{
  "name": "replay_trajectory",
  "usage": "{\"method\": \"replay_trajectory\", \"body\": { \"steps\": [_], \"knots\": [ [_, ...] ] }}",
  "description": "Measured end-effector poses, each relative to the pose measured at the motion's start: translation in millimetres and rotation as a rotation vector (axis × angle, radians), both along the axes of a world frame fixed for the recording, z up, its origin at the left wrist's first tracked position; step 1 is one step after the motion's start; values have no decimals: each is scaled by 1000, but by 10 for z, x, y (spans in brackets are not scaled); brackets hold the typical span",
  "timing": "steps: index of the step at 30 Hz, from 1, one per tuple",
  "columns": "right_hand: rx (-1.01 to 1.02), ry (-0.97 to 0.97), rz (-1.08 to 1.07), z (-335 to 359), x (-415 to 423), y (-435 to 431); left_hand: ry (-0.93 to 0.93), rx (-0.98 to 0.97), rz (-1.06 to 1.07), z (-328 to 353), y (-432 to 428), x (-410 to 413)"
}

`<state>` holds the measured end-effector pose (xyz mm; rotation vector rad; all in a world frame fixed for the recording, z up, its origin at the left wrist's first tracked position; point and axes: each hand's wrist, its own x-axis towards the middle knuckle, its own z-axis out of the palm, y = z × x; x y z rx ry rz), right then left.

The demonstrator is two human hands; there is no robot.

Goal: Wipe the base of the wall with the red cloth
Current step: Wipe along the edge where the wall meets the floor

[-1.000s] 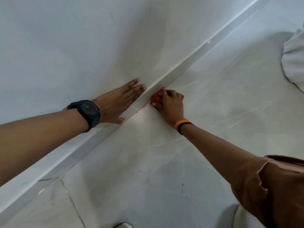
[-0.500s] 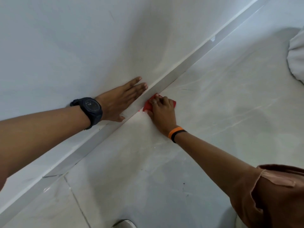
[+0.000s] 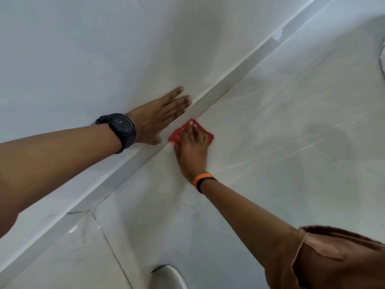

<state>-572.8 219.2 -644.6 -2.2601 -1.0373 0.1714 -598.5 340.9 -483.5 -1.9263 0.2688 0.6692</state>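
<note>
From the head camera, the person's left hand (image 3: 161,119) lies flat against the white wall (image 3: 83,59), fingers straight and pressed together, their tips just above the skirting strip (image 3: 227,84) that runs diagonally along the wall's foot. A dark watch (image 3: 121,128) sits on that wrist.

The right hand (image 3: 192,149) presses down on the red cloth (image 3: 177,135), fingers slightly spread over the top of it, palm flat. The cloth lies on the pale marble floor (image 3: 281,132), its near-wall edge touching the bottom of the skirting, right beside the left hand's heel. An orange and black band (image 3: 203,180) circles the right wrist, and a brown sleeve (image 3: 333,257) fills the lower right corner.

Against a second ago, the cloth and right hand have slid back along the skirting toward the person. More of the cloth shows now, where before it was mostly bunched under the fingers. The left hand has stayed planted on the wall in the same pose.
</note>
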Motion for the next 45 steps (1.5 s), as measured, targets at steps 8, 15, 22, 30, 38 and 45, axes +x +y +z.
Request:
{"method": "replay_trajectory", "body": {
  "steps": [8, 15, 22, 30, 38, 45],
  "knots": [
    [-76, -339, 99, -51, 767, -86, -3, 21, -12, -8, 36, -1],
    [-30, -148, -97, -59, 403, 114, 15, 11, -4, -5, 45, 62],
    [-52, -300, 190, 58, -222, -32, 20, 5, -2, 36, 22, 152],
    [-207, -287, -66, 45, 1083, 69, 28, 20, 11, 30, 53, 128],
    [-65, -102, -94, -7, 94, 148, 37, 19, 6, 27, 49, 138],
    [-82, -352, -114, -16, 916, 116, 40, 23, 7, 48, 31, 132]
  ]
}}
